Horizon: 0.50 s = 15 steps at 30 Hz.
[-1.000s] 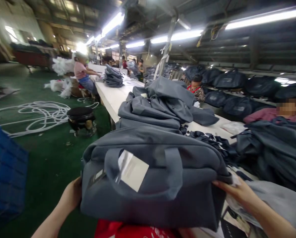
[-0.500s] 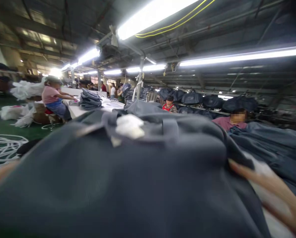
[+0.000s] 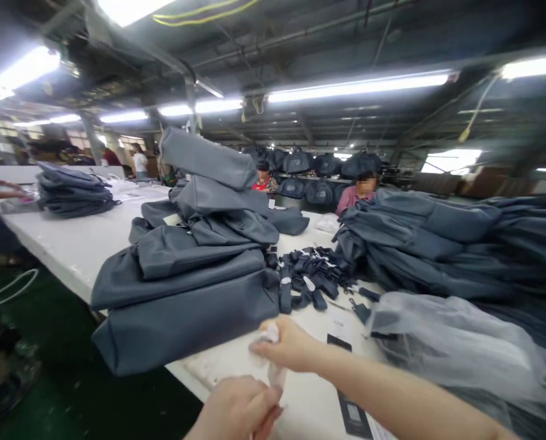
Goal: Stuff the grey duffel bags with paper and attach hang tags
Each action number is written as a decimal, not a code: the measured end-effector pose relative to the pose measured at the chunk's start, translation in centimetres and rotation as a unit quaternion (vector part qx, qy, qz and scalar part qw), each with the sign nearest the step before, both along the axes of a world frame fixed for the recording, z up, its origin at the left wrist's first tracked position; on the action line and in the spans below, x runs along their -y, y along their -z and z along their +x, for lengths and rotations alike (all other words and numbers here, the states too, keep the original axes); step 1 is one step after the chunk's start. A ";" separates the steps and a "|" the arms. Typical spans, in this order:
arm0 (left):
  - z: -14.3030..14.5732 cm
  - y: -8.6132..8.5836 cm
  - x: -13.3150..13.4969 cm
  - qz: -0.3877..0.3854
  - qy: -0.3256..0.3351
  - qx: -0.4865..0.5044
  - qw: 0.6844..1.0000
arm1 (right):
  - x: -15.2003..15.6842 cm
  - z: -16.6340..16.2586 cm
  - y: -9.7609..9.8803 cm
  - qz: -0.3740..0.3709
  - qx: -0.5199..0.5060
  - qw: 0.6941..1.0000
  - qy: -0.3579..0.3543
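Low in the middle of the head view, my left hand [image 3: 240,406] and my right hand [image 3: 294,345] are close together over the table edge. Both are closed on a thin, crumpled white piece [image 3: 276,374], which stretches between them; whether it is paper or plastic I cannot tell. Just beyond them lies a stack of dark grey-blue bags [image 3: 190,321], piled unevenly. Right of the stack is a heap of dark straps [image 3: 309,272] with small white bits among them. A flat black strip [image 3: 353,409] lies beside my right forearm.
The white table [image 3: 66,241] runs to the far left, bearing another folded pile [image 3: 76,192]. Clear plastic bags [image 3: 456,342] and a large heap of dark fabric [image 3: 438,238] fill the right side. A co-worker [image 3: 358,192] is behind that heap; another [image 3: 264,177] is further back.
The large dark bag that filled the view between my hands is no longer in them. My hands have come together on the white piece, and the view has turned right.
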State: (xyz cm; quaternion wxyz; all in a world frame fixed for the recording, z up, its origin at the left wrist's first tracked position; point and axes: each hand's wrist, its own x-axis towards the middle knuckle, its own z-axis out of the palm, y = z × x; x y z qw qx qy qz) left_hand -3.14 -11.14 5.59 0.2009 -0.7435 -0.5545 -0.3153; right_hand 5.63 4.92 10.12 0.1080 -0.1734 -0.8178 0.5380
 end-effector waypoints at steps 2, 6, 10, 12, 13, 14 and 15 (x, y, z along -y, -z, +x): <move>2.0 5.3 0.8 -0.007 -0.041 0.131 0.991 | 1.6 2.1 5.5 -0.100 0.027 0.994 0.033; 4.4 9.4 1.8 -0.117 -0.107 0.313 0.936 | 2.8 5.1 10.3 -0.365 -0.057 0.913 0.173; 5.9 7.1 0.5 -0.155 -0.133 0.382 0.901 | 1.2 6.0 8.5 -0.566 -0.133 0.776 0.246; 6.6 6.4 -0.5 -0.153 -0.133 0.390 0.898 | 1.1 6.5 7.7 -0.589 -0.166 0.739 0.282; 7.0 6.5 -1.0 -0.161 -0.127 0.383 0.901 | 1.4 6.9 7.6 -0.590 -0.176 0.730 0.296; 7.4 6.9 -1.3 -0.171 -0.119 0.368 0.906 | 2.1 7.4 7.8 -0.594 -0.173 0.727 0.299; 7.8 7.6 -1.6 -0.176 -0.109 0.346 0.915 | 2.9 8.0 8.2 -0.600 -0.162 0.726 0.293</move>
